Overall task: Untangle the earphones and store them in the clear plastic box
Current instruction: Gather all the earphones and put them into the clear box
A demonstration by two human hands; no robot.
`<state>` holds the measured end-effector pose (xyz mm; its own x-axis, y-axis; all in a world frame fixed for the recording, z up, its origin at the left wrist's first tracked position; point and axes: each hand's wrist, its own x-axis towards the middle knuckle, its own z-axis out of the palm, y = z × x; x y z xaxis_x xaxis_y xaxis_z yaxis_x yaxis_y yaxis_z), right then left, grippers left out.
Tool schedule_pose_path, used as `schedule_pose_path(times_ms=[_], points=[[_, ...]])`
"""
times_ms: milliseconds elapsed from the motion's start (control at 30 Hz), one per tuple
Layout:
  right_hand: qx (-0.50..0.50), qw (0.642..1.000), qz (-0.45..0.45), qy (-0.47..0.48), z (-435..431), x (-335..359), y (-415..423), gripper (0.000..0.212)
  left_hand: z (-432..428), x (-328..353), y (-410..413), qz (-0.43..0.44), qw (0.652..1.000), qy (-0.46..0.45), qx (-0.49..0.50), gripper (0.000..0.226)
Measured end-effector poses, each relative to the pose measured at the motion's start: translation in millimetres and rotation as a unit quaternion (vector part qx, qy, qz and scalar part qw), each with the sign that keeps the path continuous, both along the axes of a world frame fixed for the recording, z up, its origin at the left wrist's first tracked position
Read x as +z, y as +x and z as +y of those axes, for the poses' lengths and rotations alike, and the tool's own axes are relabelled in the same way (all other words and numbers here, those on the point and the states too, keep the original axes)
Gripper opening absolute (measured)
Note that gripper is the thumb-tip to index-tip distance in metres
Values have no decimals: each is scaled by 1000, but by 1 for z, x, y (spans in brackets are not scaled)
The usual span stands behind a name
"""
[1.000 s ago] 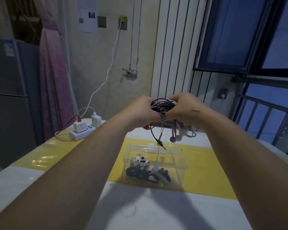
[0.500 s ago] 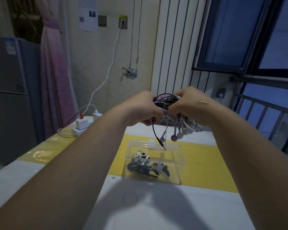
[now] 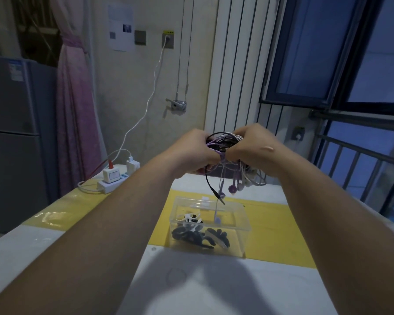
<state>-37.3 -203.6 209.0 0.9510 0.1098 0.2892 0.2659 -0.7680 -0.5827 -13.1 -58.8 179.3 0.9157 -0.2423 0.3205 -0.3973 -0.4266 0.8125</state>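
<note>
Purple, black and white earphone cables, one knotted bundle (image 3: 223,143), are held in the air above and a little behind the box.

- Left hand (image 3: 191,153): fingers curled round the bundle's left end. Fingertips are hidden on the far side.
- Right hand (image 3: 253,148): fingers curled round the right end, knuckles toward the camera. Fingertips are likewise hidden.
- Bundle: long axis runs left to right between the two hands. Loose ends hang straight down. How many earphone sets it holds cannot be told.
- Black jack plug (image 3: 218,196), one: hangs lowest, its tip pointing down toward the box.
- Round purple earbud (image 3: 232,189), one clearly seen, with pale buds just beside it that are too small to count.
- Clear rectangular plastic box (image 3: 239,223), one: stands on the yellow band (image 3: 273,235) of the white table (image 3: 21,246), long side running left to right. Dark coiled cables and a white piece lie inside, number unclear. Whether a lid is on cannot be told.
- White power strip (image 3: 109,184), one: at the table's far left, with plugs in it.

Both forearms are cut off by the lower edge.
</note>
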Motion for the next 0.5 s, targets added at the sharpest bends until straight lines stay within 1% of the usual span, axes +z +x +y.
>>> schedule_pose_path(times_ms=[200, 300, 400, 500], points=[[1, 1000, -2, 1, -1, 3, 14, 22, -2, 2, 12, -3, 1000, -4, 9, 12], [-2, 1000, 5, -6, -4, -1, 24, 23, -3, -3, 20, -11, 1000, 15, 8, 12], [-2, 999, 34, -1, -6, -20, 37, 28, -4, -20, 34, -34, 997, 72, 18, 10], [9, 998, 64, -19, -6, -57, 55, 29, -3, -56, 52, -44, 984, 165, 48, 15]])
